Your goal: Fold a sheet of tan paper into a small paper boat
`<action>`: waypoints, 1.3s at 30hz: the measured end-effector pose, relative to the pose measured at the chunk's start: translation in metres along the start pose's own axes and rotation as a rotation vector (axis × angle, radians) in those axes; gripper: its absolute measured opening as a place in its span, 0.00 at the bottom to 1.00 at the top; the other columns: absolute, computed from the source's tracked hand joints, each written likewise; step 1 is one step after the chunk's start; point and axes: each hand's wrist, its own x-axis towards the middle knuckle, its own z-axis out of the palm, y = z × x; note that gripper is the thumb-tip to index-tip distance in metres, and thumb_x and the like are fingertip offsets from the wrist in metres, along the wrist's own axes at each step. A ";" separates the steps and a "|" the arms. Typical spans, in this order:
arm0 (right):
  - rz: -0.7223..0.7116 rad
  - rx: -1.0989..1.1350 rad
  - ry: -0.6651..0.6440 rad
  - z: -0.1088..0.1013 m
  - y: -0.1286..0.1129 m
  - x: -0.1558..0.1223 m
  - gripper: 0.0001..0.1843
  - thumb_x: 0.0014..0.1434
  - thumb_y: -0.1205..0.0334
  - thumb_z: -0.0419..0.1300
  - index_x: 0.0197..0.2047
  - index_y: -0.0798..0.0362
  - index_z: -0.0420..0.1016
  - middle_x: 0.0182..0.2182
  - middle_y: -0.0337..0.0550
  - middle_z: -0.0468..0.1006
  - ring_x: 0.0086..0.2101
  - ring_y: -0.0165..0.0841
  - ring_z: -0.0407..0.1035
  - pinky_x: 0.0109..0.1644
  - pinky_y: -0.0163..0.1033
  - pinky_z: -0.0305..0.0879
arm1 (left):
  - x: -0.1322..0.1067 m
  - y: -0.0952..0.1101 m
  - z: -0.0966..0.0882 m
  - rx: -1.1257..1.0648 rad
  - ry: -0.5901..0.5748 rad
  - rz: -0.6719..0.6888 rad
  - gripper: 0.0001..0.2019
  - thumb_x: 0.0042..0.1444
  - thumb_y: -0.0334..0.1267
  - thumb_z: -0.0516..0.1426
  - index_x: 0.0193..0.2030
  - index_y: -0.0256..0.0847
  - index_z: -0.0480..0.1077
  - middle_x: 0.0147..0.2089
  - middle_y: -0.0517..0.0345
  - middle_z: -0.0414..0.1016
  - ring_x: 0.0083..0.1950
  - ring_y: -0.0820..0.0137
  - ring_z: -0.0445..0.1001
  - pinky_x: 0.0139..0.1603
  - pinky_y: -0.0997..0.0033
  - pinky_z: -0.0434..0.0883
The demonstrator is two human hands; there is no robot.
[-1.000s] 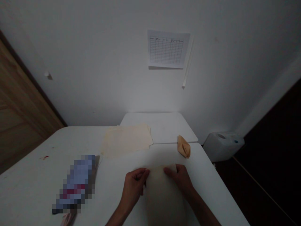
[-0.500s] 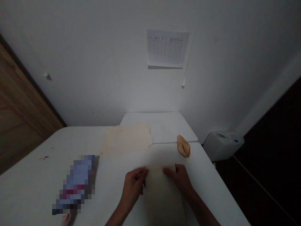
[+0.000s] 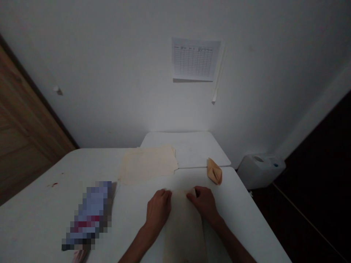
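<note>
"Holding anything?"

"Yes: the left hand [image 3: 159, 207] is closed on the far left corner of a beige paper [image 3: 184, 226], and the right hand [image 3: 203, 203] pinches its far right corner."

"And where is that beige paper?"

"Over the tabletop [image 3: 128, 204], between both hands. Beyond it, pale sheets [image 3: 149, 164] lie leftward and a folded brown paper [image 3: 213, 171] rightward."

My single view looks out from my head, facing forward and down across the white bench [image 3: 128, 212] to the wall [image 3: 115, 80] behind it, close enough that my fingers [image 3: 167, 196] show low and near its middle.
</note>
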 end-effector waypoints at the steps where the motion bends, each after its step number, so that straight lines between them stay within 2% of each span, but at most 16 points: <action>1: 0.003 -0.024 0.003 0.000 -0.002 -0.001 0.12 0.51 0.54 0.62 0.24 0.53 0.76 0.21 0.37 0.75 0.24 0.31 0.67 0.28 0.33 0.53 | -0.001 -0.001 0.003 0.058 -0.011 0.012 0.13 0.63 0.31 0.49 0.44 0.40 0.74 0.46 0.48 0.76 0.48 0.60 0.74 0.43 0.66 0.70; 4: -0.002 -0.053 -0.001 -0.002 -0.004 -0.004 0.09 0.51 0.55 0.61 0.30 0.51 0.78 0.26 0.39 0.78 0.28 0.33 0.71 0.32 0.34 0.57 | -0.004 -0.002 0.007 0.160 -0.047 0.039 0.13 0.61 0.27 0.50 0.46 0.43 0.73 0.48 0.50 0.73 0.50 0.62 0.72 0.40 0.69 0.70; 8: 0.009 -0.064 -0.001 -0.005 -0.003 -0.005 0.11 0.51 0.58 0.62 0.38 0.49 0.78 0.29 0.38 0.80 0.31 0.34 0.73 0.36 0.35 0.60 | -0.004 -0.002 0.007 0.174 -0.049 0.053 0.13 0.61 0.26 0.49 0.45 0.42 0.72 0.46 0.50 0.71 0.48 0.62 0.71 0.39 0.69 0.71; 11: 0.026 -0.074 -0.010 -0.007 0.000 -0.004 0.14 0.50 0.59 0.63 0.43 0.48 0.76 0.28 0.36 0.80 0.32 0.34 0.74 0.36 0.35 0.61 | -0.003 -0.001 0.008 0.143 0.012 0.059 0.11 0.62 0.27 0.48 0.42 0.40 0.71 0.44 0.51 0.70 0.47 0.61 0.69 0.41 0.66 0.71; 15: 0.031 -0.093 -0.003 -0.009 0.003 -0.005 0.16 0.52 0.60 0.61 0.46 0.48 0.74 0.28 0.35 0.80 0.32 0.34 0.75 0.36 0.35 0.62 | 0.000 -0.002 0.009 0.035 0.141 0.150 0.13 0.60 0.25 0.49 0.47 0.38 0.70 0.46 0.48 0.69 0.49 0.59 0.66 0.49 0.58 0.70; 17: 0.026 -0.100 0.003 -0.009 0.004 -0.007 0.16 0.53 0.59 0.61 0.46 0.47 0.73 0.28 0.35 0.80 0.32 0.35 0.75 0.37 0.35 0.62 | 0.003 -0.003 0.008 -0.041 0.097 0.266 0.15 0.57 0.21 0.49 0.45 0.39 0.71 0.47 0.49 0.69 0.50 0.60 0.66 0.49 0.59 0.70; 20: 0.011 -0.110 0.011 -0.009 0.004 -0.008 0.16 0.54 0.59 0.60 0.47 0.47 0.73 0.28 0.36 0.80 0.32 0.35 0.75 0.36 0.36 0.62 | 0.006 -0.005 0.002 -0.120 -0.040 0.403 0.16 0.55 0.19 0.49 0.39 0.40 0.73 0.43 0.51 0.71 0.49 0.62 0.67 0.49 0.62 0.71; 25: -0.010 -0.132 0.011 -0.009 0.004 -0.011 0.15 0.55 0.59 0.59 0.48 0.47 0.73 0.29 0.35 0.79 0.32 0.35 0.74 0.37 0.36 0.61 | -0.002 -0.006 -0.014 -0.180 -0.082 0.459 0.15 0.61 0.25 0.48 0.47 0.37 0.72 0.47 0.48 0.71 0.51 0.62 0.69 0.53 0.61 0.71; 28: -0.083 -0.152 0.058 -0.009 0.006 -0.013 0.14 0.56 0.60 0.59 0.47 0.48 0.74 0.36 0.39 0.79 0.37 0.36 0.73 0.42 0.37 0.62 | -0.011 -0.010 -0.020 -0.178 -0.089 0.467 0.14 0.64 0.31 0.48 0.52 0.36 0.70 0.52 0.44 0.71 0.55 0.60 0.70 0.57 0.59 0.70; 31: -0.234 -0.191 0.067 -0.010 0.012 -0.014 0.11 0.59 0.63 0.57 0.45 0.50 0.75 0.43 0.42 0.78 0.44 0.37 0.70 0.48 0.37 0.61 | -0.017 -0.016 -0.020 -0.116 -0.064 0.466 0.16 0.64 0.36 0.51 0.55 0.36 0.69 0.57 0.43 0.70 0.59 0.56 0.69 0.59 0.54 0.69; 35: -0.392 -0.247 -0.074 -0.012 0.024 -0.010 0.14 0.66 0.64 0.51 0.41 0.49 0.79 0.39 0.40 0.81 0.40 0.36 0.70 0.46 0.37 0.61 | -0.020 -0.022 -0.015 -0.050 -0.053 0.464 0.17 0.63 0.38 0.52 0.57 0.37 0.69 0.60 0.46 0.70 0.60 0.56 0.68 0.60 0.53 0.69; 39: -0.424 -0.286 -0.099 -0.017 0.033 -0.006 0.12 0.66 0.62 0.54 0.44 0.46 0.79 0.40 0.38 0.81 0.37 0.35 0.69 0.42 0.36 0.62 | -0.019 -0.026 -0.011 -0.019 -0.040 0.471 0.17 0.63 0.40 0.53 0.57 0.38 0.69 0.61 0.48 0.69 0.61 0.56 0.68 0.60 0.52 0.69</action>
